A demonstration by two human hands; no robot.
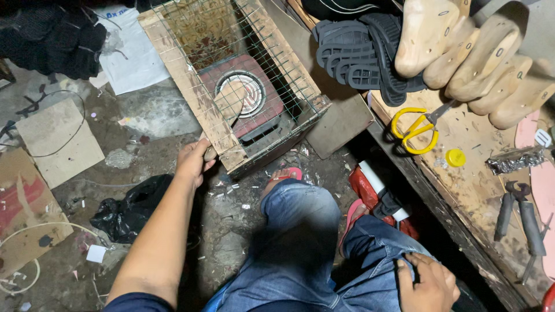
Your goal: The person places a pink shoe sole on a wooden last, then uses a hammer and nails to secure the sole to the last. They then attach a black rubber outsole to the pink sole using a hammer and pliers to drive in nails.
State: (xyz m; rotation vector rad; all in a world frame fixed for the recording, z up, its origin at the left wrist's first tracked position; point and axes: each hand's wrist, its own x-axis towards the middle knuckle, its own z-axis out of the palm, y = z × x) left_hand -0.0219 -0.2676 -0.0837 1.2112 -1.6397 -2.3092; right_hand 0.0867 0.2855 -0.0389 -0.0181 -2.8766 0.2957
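— Dusty concrete floor (144,115), littered with scraps. Thing in hand?

— Flat tan shoe piece (230,99), poked through wire mesh of wooden cage (191,86), over round heater coil (250,92). Gripped at near end by left hand (193,162), fingers closed round it.

— Handling?

— Probably light, stiffish, maybe hot at far end; best held at cool near end.

— Right hand (425,283)?

— At 5 o'clock, resting on jeans (300,231), closed on nothing. Yellow scissors (413,130) at 2 o'clock.

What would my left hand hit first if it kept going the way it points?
Likely the wooden frame of the wire-mesh box: the left hand is already at its near corner, gripping a handle; depth is hard to judge.
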